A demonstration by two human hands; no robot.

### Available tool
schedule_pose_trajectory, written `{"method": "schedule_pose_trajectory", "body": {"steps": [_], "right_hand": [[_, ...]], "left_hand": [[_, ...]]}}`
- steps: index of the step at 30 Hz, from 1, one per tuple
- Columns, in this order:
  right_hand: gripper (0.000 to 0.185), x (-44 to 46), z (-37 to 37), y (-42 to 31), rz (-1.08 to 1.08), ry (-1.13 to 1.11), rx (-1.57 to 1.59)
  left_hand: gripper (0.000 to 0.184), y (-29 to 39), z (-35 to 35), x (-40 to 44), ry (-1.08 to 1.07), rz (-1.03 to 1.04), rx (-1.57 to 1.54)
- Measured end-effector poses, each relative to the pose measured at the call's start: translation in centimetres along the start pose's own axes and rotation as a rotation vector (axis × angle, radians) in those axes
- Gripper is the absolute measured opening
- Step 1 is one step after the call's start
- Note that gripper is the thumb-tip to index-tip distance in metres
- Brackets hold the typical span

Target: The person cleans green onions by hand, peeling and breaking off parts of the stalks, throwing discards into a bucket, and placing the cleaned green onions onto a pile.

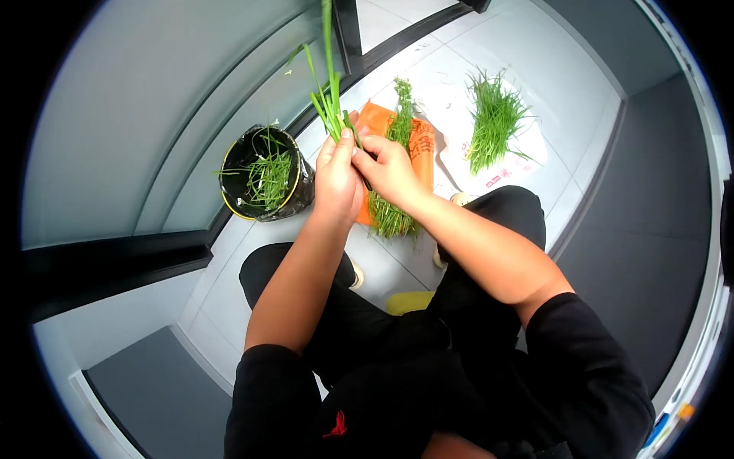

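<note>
I see the bare left hand [338,177] and bare right hand [391,170] close together — fingers [372,144] curled, bare forearms [297,275] stretched forward.

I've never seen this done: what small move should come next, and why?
Probably strip lightly at the green stalks with the right hand, the left hand steadying them: both hands meet there, and the nearby bin contains green scraps.

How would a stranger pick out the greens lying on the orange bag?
On the tiled floor, between the black-lined bin and the white sheet, lies an orange bag. The greens are the bunch stretched along it, partly behind the right hand. Unlike the pile on white, they lie on orange.
</note>
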State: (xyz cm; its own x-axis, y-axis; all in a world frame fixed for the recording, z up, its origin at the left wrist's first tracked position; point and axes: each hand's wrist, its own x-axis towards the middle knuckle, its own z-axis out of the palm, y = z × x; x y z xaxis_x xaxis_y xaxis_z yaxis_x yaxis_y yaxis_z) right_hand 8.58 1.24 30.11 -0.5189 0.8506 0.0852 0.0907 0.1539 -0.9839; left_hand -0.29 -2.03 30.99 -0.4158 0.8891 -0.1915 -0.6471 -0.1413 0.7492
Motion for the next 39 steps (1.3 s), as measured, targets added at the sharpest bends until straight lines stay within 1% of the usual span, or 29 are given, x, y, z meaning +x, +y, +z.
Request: {"method": "schedule_pose_trajectory", "body": {"steps": [1,2,4,5,6,7,8,10,11,12,14,15,16,17,18,19,21,23,24,25,26,28,29,30,32,34,35,38,39], "right_hand": [[0.022,0.2,0.1,0.0,0.009,-0.027,0.103],[0.022,0.4,0.0,-0.1,0.007,-0.036,0.100],[0.019,0.9,0.2,-0.6,0.181,-0.066,0.343],[0.019,1.4,0.7,-0.5,0.148,-0.013,0.501],[0.020,1.5,0.8,-1.5,0.199,0.037,0.559],[0.020,2.1,1.0,-1.3,0.262,0.066,0.564],[0.021,2.8,1.5,-0.8,0.326,0.092,0.568],[0.017,3.7,4.1,0.2,0.355,0.012,0.582],[0.016,4.1,6.4,0.3,0.358,-0.057,0.650],[0.015,4.9,8.3,0.6,0.358,-0.126,0.719],[0.030,6.0,11.6,4.1,0.296,-0.339,1.012],[0.038,6.5,13.3,5.9,0.284,-0.455,1.147],[0.041,7.4,14.7,6.4,0.282,-0.452,0.797],[0.046,8.3,15.8,6.8,0.269,-0.433,0.445],[0.048,9.2,16.2,7.0,0.258,-0.413,0.268],[0.052,10.1,16.6,7.2,0.252,-0.396,0.090],[0.050,13.3,15.7,7.2,0.484,-0.264,0.040],[0.056,15.6,14.0,6.6,0.723,-0.113,-0.004],[0.064,14.3,11.0,5.4,0.676,-0.190,0.136],[0.072,12.9,8.1,3.9,0.638,-0.269,0.282],[0.087,9.1,3.4,-0.3,0.398,-0.504,0.571],[0.081,7.2,0.8,-4.1,0.194,-0.533,0.547],[0.070,7.0,-1.2,-4.4,0.143,-0.584,0.435],[0.052,6.8,-2.9,-5.0,0.137,-0.593,0.329],[0.034,5.8,-5.2,-5.9,0.183,-0.464,0.268],[0.029,5.1,-7.2,-5.8,0.197,-0.278,0.355],[0.030,4.8,-8.2,-5.2,0.200,-0.203,0.479],[0.032,4.5,-10.2,-4.3,0.152,-0.165,0.427],[0.031,4.4,-10.4,-5.1,0.141,-0.129,0.422]], "left_hand": [[0.036,0.2,-0.1,0.1,-0.022,0.006,-0.014],[0.037,0.5,-0.3,0.1,-0.044,0.013,-0.029],[0.035,1.9,-0.5,-0.1,-0.036,0.045,-0.036],[0.034,2.7,-0.8,-0.1,-0.017,0.065,-0.009],[0.034,3.5,-0.8,-0.1,0.006,0.088,0.015],[0.031,4.4,-0.8,-0.1,0.094,0.158,0.075],[0.031,5.2,-1.0,-0.2,0.118,0.178,0.063],[0.030,6.7,-1.2,-0.8,0.114,0.275,0.121],[0.029,6.5,-1.2,-0.6,0.007,0.382,0.102],[0.029,6.7,-0.6,-0.9,0.089,0.337,0.236],[0.030,5.2,-0.8,-0.9,0.020,0.366,0.345],[0.028,5.1,-0.6,-1.2,-0.039,0.338,0.220],[0.026,5.6,-0.2,-1.4,-0.103,0.316,0.096],[0.030,6.3,-0.2,-1.5,-0.104,0.293,0.130],[0.030,6.8,-0.6,-1.4,-0.098,0.294,0.131],[0.031,7.3,-1.1,-1.3,-0.138,0.213,0.036],[0.036,7.9,-1.8,-0.8,-0.236,0.065,-0.154],[0.040,8.3,-2.2,-0.5,-0.359,-0.075,-0.325],[0.040,8.5,-2.1,-0.5,-0.431,-0.150,-0.407],[0.041,8.6,-1.7,-0.5,-0.402,-0.192,-0.372],[0.039,8.5,-1.5,-0.5,-0.443,-0.256,-0.351],[0.037,8.2,-0.9,-0.2,-0.526,-0.400,-0.230],[0.037,7.6,-0.7,-0.1,-0.593,-0.467,-0.161],[0.037,7.1,-0.3,-0.1,-0.665,-0.526,-0.108],[0.034,6.2,0.8,-0.5,-0.589,-0.611,0.036],[0.031,5.4,1.4,-0.6,-0.585,-0.590,0.105],[0.029,5.1,1.6,-0.5,-0.565,-0.550,0.172],[0.026,4.1,1.5,0.1,-0.564,-0.501,0.318],[0.025,4.2,1.8,0.0,-0.567,-0.502,0.311]]}}
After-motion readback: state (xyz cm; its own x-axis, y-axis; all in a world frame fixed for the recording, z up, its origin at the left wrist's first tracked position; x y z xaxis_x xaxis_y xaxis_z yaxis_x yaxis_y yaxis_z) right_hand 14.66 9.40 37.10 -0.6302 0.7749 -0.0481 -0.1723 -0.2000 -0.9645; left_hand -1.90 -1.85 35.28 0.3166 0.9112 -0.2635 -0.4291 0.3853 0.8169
